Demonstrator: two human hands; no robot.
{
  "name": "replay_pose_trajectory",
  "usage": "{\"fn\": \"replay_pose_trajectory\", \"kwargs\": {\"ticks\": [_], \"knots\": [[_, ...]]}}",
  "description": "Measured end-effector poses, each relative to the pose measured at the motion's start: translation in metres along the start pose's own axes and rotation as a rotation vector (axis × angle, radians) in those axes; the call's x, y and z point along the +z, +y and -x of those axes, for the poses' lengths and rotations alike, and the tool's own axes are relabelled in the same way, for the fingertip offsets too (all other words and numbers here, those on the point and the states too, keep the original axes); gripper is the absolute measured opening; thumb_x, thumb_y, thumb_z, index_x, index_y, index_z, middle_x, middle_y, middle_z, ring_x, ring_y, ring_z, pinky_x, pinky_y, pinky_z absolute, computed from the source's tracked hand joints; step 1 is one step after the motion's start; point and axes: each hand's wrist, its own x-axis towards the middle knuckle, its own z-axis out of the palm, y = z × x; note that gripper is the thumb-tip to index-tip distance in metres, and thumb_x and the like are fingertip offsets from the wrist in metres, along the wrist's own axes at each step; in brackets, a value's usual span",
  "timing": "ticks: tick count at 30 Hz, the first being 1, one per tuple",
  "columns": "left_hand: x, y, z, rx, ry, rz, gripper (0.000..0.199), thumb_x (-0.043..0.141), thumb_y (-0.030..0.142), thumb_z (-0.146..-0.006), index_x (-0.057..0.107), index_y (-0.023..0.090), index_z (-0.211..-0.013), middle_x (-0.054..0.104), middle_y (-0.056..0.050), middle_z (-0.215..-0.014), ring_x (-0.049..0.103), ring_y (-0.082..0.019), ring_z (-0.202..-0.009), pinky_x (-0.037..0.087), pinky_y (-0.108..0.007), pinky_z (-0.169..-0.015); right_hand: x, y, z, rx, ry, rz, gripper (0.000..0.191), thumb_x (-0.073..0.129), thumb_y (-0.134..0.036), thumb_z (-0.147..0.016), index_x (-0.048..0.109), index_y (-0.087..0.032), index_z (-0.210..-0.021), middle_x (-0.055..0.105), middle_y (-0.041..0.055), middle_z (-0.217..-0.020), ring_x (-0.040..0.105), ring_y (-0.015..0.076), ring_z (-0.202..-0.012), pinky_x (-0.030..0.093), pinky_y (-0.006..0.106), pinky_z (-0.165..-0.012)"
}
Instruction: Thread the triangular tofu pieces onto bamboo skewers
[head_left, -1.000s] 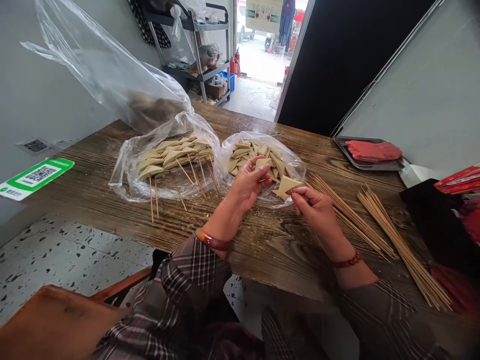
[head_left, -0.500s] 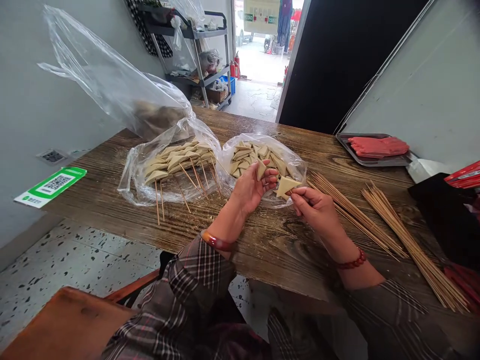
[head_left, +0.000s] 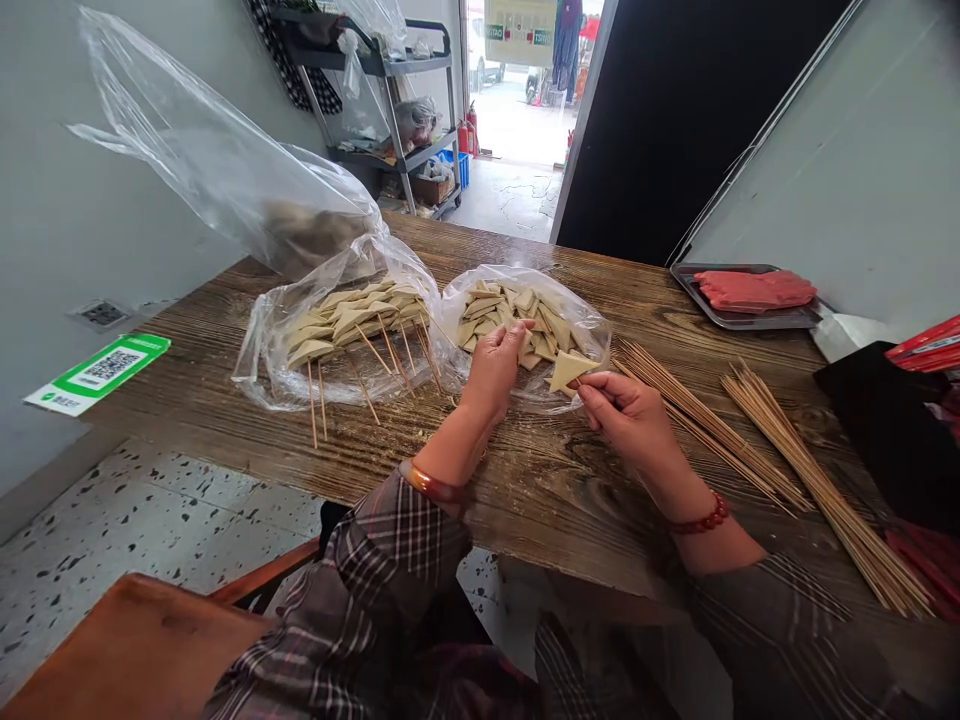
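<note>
My right hand (head_left: 626, 415) is closed on a bamboo skewer, mostly hidden by the fingers. At its tip sit flat beige triangular pieces (head_left: 571, 370), perhaps tofu, stacked together. My left hand (head_left: 493, 372) is turned with its back towards me, its fingers curled at the near edge of a clear plastic bag (head_left: 600, 330). Whatever those fingers hold is hidden. Loose beige triangles (head_left: 487, 305) fill this bag. Left of it, another open plastic bag (head_left: 259, 345) carries a pile of skewered triangles (head_left: 352, 320), their sticks pointing towards me.
Two bundles of bamboo skewers (head_left: 712, 430) lie right of my right hand. Farther back is a dark tray (head_left: 739, 318) with pink-red packets (head_left: 754, 290). A green-edged QR card (head_left: 105, 375) rests at the table's left edge, and a black box (head_left: 892, 430) stands at right.
My left hand has rolled over, from palm up with a triangle showing in its fingers to back up, hiding that piece. My right hand stays nearly in place with its skewer.
</note>
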Motion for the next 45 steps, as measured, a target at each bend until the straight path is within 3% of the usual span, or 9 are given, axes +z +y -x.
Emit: {"fn": "replay_pose_trajectory", "kwargs": {"ticks": [3,8,13,18,26,33,38,45], "knots": [[0.0007,0.0023,-0.001,-0.106,-0.008,0.215,0.007,0.064,0.021,-0.083,0.064,0.015,-0.085,0.056,0.004,-0.064,0.047,-0.005,-0.048,0.031,-0.018,-0.046,0.0002,-0.0001,0.0006,0.0,-0.004,0.008,0.025,0.063,-0.04,-0.084,0.071,-0.016,-0.088,0.051,-0.0054,-0.049,0.043,0.0087,-0.044,0.031,0.023,-0.045],[-0.0003,0.0047,-0.0022,-0.191,-0.028,0.378,0.01,0.06,0.008,-0.083,0.054,0.016,-0.083,0.064,0.002,-0.067,0.065,-0.009,-0.06,0.048,-0.02,-0.06,-0.001,0.0015,0.002,-0.024,-0.021,0.102,0.026,0.062,-0.038,-0.086,0.073,-0.016,-0.091,0.054,-0.0044,-0.051,0.046,0.0096,-0.046,0.034,0.023,-0.047],[-0.0015,0.0086,0.0009,-0.177,-0.067,0.399,0.007,0.052,0.012,-0.09,0.057,0.015,-0.093,0.074,-0.005,-0.082,0.071,-0.013,-0.07,0.052,-0.024,-0.068,-0.0003,0.0007,0.003,-0.084,-0.051,0.229,0.024,0.059,-0.036,-0.087,0.074,-0.017,-0.091,0.055,-0.0032,-0.054,0.047,0.0102,-0.048,0.036,0.024,-0.049],[-0.0019,0.0097,0.0019,-0.195,-0.081,0.449,0.013,0.048,0.019,-0.093,0.059,0.015,-0.092,0.075,-0.008,-0.085,0.072,-0.015,-0.074,0.053,-0.027,-0.074,0.0004,0.0017,0.0015,-0.107,-0.048,0.288,0.023,0.058,-0.035,-0.088,0.073,-0.018,-0.089,0.055,-0.0027,-0.054,0.048,0.0117,-0.051,0.038,0.024,-0.05],[-0.0015,0.0056,0.0025,-0.257,-0.165,0.461,0.01,0.055,0.015,-0.091,0.064,0.013,-0.089,0.076,-0.008,-0.088,0.072,-0.015,-0.076,0.053,-0.03,-0.082,-0.0024,0.0091,-0.0009,-0.118,0.021,0.297,0.025,0.058,-0.036,-0.089,0.073,-0.016,-0.089,0.056,-0.0026,-0.056,0.048,0.0109,-0.051,0.038,0.024,-0.052],[0.0019,0.0087,0.0033,-0.248,-0.082,0.523,0.014,0.054,0.007,-0.089,0.056,0.014,-0.077,0.071,-0.005,-0.072,0.073,-0.018,-0.072,0.054,-0.038,-0.09,-0.0025,0.0069,0.0005,-0.131,0.027,0.287,0.025,0.058,-0.035,-0.089,0.073,-0.016,-0.09,0.057,-0.0027,-0.055,0.048,0.0107,-0.05,0.039,0.024,-0.052],[-0.001,0.0082,0.0014,-0.274,-0.065,0.515,0.013,0.047,0.014,-0.094,0.055,0.015,-0.084,0.074,-0.01,-0.084,0.074,-0.019,-0.079,0.053,-0.04,-0.092,-0.0008,0.0013,0.0019,-0.148,-0.043,0.312,0.023,0.058,-0.032,-0.088,0.074,-0.016,-0.089,0.059,-0.0015,-0.057,0.049,0.011,-0.051,0.039,0.024,-0.051],[-0.0025,0.0064,0.0012,-0.254,-0.093,0.466,0.013,0.05,0.018,-0.092,0.057,0.015,-0.082,0.076,-0.01,-0.089,0.073,-0.019,-0.083,0.051,-0.035,-0.088,-0.0011,0.0007,0.001,-0.136,-0.056,0.331,0.025,0.056,-0.033,-0.088,0.074,-0.015,-0.09,0.059,-0.0012,-0.056,0.051,0.0121,-0.052,0.039,0.024,-0.052]]}}
